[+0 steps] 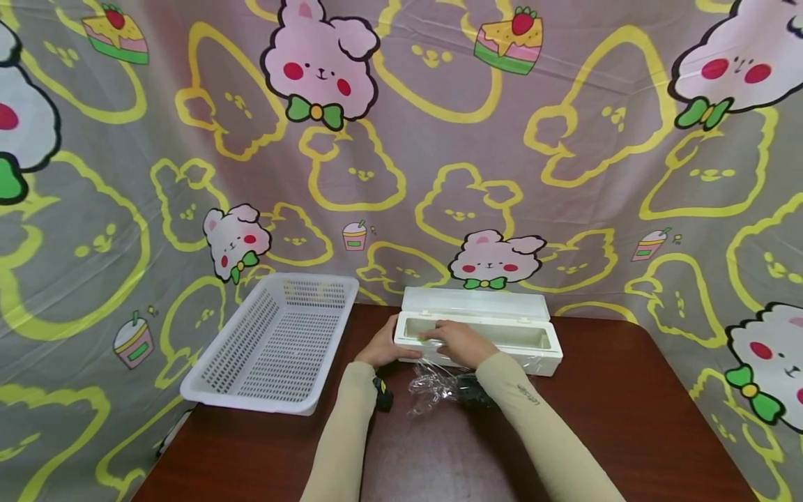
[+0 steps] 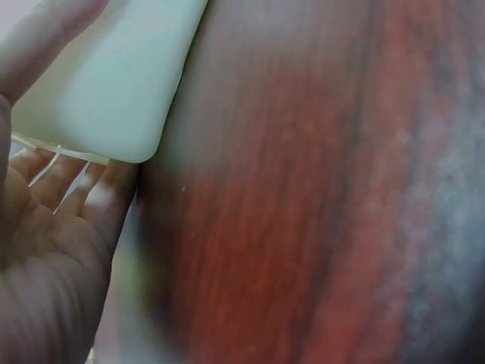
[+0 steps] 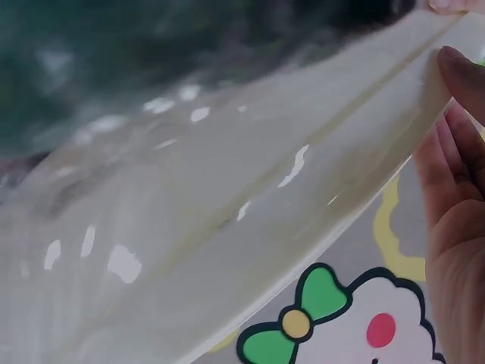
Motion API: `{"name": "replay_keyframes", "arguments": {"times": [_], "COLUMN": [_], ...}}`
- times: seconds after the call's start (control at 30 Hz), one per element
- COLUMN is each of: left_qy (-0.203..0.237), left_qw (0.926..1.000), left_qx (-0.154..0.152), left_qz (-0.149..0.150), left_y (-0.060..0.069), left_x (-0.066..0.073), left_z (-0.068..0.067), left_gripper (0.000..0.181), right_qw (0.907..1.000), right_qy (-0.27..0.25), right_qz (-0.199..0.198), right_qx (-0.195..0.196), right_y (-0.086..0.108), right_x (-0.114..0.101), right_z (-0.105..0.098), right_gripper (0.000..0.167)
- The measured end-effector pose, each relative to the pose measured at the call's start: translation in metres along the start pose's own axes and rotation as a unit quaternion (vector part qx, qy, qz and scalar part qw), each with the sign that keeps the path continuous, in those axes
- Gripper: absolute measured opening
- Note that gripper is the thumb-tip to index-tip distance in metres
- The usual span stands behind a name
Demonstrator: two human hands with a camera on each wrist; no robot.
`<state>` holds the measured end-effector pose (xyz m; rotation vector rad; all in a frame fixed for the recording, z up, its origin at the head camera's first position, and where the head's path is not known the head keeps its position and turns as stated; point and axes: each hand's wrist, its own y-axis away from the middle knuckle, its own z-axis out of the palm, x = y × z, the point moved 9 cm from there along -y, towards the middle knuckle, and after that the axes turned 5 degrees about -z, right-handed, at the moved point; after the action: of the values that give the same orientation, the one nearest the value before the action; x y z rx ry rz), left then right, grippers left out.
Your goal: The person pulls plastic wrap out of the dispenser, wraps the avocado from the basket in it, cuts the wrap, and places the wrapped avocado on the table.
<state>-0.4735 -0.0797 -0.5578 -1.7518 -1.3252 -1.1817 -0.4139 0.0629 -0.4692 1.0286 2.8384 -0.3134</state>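
Note:
A long white box (image 1: 489, 352) stands at the back of the table, its lid (image 1: 475, 302) raised behind it. My left hand (image 1: 381, 347) grips the box's left end, thumb along the front and fingers behind; the left wrist view shows the hand (image 2: 57, 227) around the box's end (image 2: 114, 91). My right hand (image 1: 461, 343) reaches over the front wall with its fingertips at the opening's left part, near a small greenish spot. In the right wrist view this hand (image 3: 458, 174) is beside the box wall (image 3: 250, 220). Clear crinkled plastic (image 1: 433, 387) hangs in front of the box.
A white perforated basket (image 1: 324, 362) stands on the left of the brown table (image 1: 627, 411). Something dark (image 1: 473, 390) lies with the plastic under my right forearm. A patterned cloth (image 1: 401, 209) hangs behind and around the table.

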Motion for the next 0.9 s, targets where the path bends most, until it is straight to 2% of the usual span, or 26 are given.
{"name": "replay_keyframes", "arguments": {"times": [0.4,0.73,0.9], "left_qy": [0.002,-0.006,0.011], "left_qw": [0.9999,0.9998,0.9996], "left_qx": [0.006,0.012,0.014], "left_qz": [0.013,0.016,0.022], "left_y": [0.001,0.004,0.015], "left_x": [0.001,0.003,0.022], "left_z": [0.000,0.000,-0.004], "left_gripper": [0.108,0.105,0.103], "right_qw": [0.9995,0.9993,0.9992], "right_qy": [0.006,-0.009,-0.013], "right_qz": [-0.009,-0.009,-0.011], "right_qx": [0.029,0.036,0.036], "right_y": [0.030,0.035,0.036], "right_x": [0.016,0.016,0.018], "right_z": [-0.012,-0.010,-0.011], "right_gripper": [0.048,0.051,0.051]}}
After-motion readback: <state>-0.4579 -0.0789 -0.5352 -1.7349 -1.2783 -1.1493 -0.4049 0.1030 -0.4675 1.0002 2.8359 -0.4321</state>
